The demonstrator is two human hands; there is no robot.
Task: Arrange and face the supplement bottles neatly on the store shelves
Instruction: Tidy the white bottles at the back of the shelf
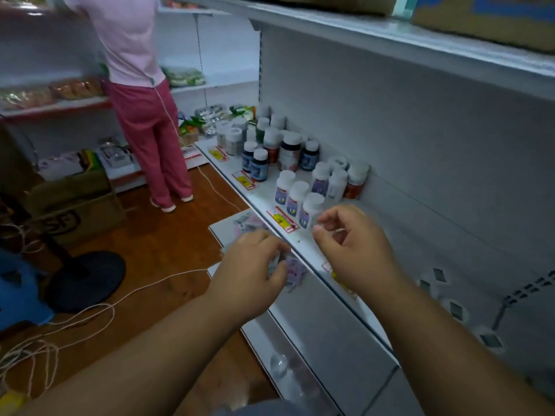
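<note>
Bottles upright, both hands curled

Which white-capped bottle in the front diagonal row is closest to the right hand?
The nearest-end bottle, right beside the right hand; the other two stand farther along the shelf.

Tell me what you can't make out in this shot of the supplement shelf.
- Bottle labels: head view, too small and blurred to read.
- Price tags: blurred, print illegible.
- Left hand: its own fingers hide what the grip holds, if anything.
- Right hand: motion blur; unclear whether it touches the nearest bottle.
- Cartons on the top shelf: cut off by the frame edge.
</note>
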